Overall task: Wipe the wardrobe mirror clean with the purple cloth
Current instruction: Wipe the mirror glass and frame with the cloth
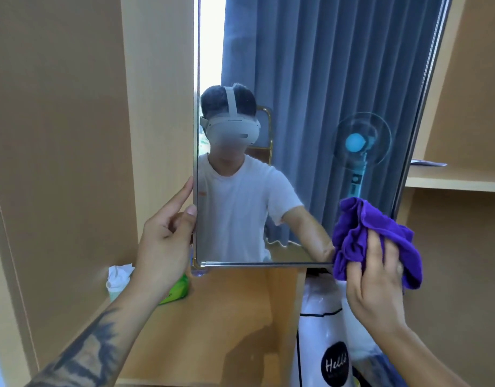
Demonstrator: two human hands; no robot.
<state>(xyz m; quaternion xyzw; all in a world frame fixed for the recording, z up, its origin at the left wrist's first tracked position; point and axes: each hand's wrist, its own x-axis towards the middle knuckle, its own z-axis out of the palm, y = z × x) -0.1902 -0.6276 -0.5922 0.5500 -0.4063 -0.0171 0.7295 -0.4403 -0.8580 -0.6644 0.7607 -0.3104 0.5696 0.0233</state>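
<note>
Right hand [380, 277] grips the bunched purple cloth [377, 236] at the mirror [268, 224] lower right corner. Left hand [165, 241] pinches the mirror's left edge, thumb on glass.

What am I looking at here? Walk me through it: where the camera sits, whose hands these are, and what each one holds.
There is no machine here. A person wears a camera on the head, so the single picture looks out over their own two arms. The left hand steadies the mirror by its left edge, thumb on the glass side and fingers along the frame. The right hand holds a bunched purple cloth against the mirror's lower right corner. The mirror reflects the person, a curtain and a fan. On the wooden shelf below lie a green packet and something white beside it.
</note>
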